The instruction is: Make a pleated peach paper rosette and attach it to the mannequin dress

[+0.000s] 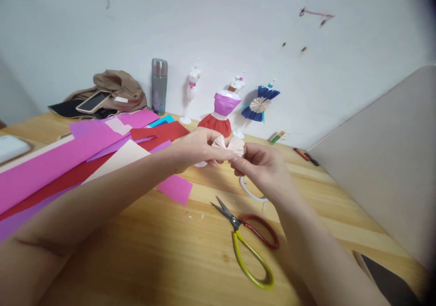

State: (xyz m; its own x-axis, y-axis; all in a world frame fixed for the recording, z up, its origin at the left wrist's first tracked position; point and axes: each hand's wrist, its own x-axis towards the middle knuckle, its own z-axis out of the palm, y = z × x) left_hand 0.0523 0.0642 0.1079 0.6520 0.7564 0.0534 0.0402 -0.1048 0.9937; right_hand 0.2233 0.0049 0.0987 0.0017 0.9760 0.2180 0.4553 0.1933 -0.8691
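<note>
Between both hands is a pleated cream paper bow [237, 145], its two fanned halves spreading up from a pinched middle. My left hand [200, 148] grips its left side with thumb and fingers, and my right hand [260, 163] pinches its right side from below. Behind them stands a small dress form wearing a purple paper top [225, 105] and a red paper skirt [216, 125]. On the wooden table below lie scissors [235, 222] with one red and one yellow handle, blades parted. A roll of white tape [250, 190] is partly hidden by my right hand.
Coloured paper sheets [68, 160] overlap at left. A bare dress form [192, 88] and one in a blue pleated dress [260, 106] stand by the wall, near a grey flask [159, 88]. A phone [384, 276] lies at lower right; a brown cloth bag [122, 86] sits at back left.
</note>
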